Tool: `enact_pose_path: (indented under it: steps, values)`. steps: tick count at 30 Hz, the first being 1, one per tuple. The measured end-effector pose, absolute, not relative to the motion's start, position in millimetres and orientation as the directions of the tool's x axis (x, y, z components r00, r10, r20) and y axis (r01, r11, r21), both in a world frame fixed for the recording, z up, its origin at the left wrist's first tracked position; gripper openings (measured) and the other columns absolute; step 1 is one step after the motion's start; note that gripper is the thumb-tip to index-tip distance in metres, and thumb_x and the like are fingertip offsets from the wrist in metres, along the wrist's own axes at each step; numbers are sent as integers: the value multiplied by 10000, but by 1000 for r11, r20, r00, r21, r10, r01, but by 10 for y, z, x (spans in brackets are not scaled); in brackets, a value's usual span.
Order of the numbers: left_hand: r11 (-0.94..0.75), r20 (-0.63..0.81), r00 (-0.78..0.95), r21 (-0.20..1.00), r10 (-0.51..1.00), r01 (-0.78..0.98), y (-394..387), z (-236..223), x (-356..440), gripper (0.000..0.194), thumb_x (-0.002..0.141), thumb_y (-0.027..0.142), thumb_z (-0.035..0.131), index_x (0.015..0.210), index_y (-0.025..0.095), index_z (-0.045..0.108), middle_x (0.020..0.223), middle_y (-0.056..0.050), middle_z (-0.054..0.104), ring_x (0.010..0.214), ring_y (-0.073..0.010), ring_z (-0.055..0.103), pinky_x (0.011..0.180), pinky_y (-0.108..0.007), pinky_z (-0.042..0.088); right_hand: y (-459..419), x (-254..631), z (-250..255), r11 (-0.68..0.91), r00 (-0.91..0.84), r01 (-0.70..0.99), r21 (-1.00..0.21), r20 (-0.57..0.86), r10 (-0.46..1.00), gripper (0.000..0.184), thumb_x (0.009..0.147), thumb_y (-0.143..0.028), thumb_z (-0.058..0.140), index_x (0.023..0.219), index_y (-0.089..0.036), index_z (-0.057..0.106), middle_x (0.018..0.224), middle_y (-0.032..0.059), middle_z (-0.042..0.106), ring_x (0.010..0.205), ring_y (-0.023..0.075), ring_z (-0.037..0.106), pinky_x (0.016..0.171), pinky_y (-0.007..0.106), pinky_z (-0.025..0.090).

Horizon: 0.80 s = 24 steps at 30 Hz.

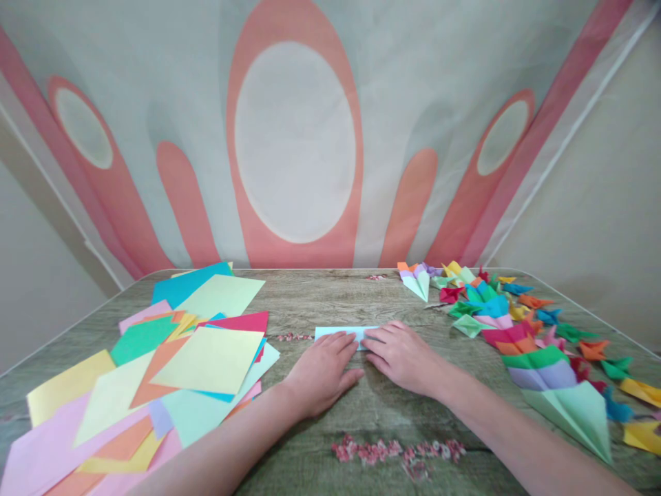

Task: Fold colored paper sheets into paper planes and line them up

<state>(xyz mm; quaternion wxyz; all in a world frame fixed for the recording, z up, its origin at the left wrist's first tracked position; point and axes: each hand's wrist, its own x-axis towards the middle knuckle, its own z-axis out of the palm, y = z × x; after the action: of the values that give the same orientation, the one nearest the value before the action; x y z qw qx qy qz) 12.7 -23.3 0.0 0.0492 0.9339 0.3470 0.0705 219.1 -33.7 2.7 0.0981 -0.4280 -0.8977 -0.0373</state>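
Note:
A pale blue folded strip of paper point(335, 333) lies flat in the middle of the wooden table point(320, 296). My left hand point(323, 372) rests palm down with its fingers stretched out, fingertips pressing the strip's near edge. Beside it, my right hand point(403, 355) also lies flat, its fingers extended leftward over the strip's right end. Neither hand grips the paper; both press it against the table.
A loose spread of coloured paper sheets point(206, 358) covers the left side. Several folded paper shapes point(490, 310) crowd the right side, with a stack of folded paper planes point(562, 393) nearer me. A patterned pink and grey cloth point(294, 138) hangs behind the table.

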Motion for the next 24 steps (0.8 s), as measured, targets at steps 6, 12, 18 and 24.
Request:
enact_pose_path:
  steps: [6,12,18,24]
  values:
    - [-739,95,733,118,674,664,-226,29,119,443,921,439,325,1210,157,508,1290,-107,500,1196,-235,445,1025,-384,333,-429,2137,104,627,-620,779,9,159,768,269,907,-241,411,1121,-204,570,1046,99,597,997,209,550,943,391,283]
    - [-742,86,737,94,670,663,-229,59,134,401,922,393,339,1172,145,531,1262,-112,522,1175,-229,466,1016,-370,344,-477,2099,90,625,-624,780,45,145,768,325,918,-257,371,1204,-226,523,1122,137,562,1062,241,530,989,456,238]
    - [-744,79,740,73,668,664,-242,50,134,425,918,401,338,1200,133,508,1298,-128,492,1200,-244,444,1021,-394,327,-455,2116,71,622,-626,780,75,88,775,387,885,-149,395,1248,-236,497,1172,141,551,1084,231,525,1007,459,234]
    - [-750,64,747,57,662,659,-245,61,138,459,922,410,325,1217,104,499,1305,-145,485,1208,-251,438,1019,-397,324,-470,2165,142,575,-576,817,37,24,817,332,884,-104,394,1123,-192,607,1130,124,596,1101,216,513,1026,436,217]
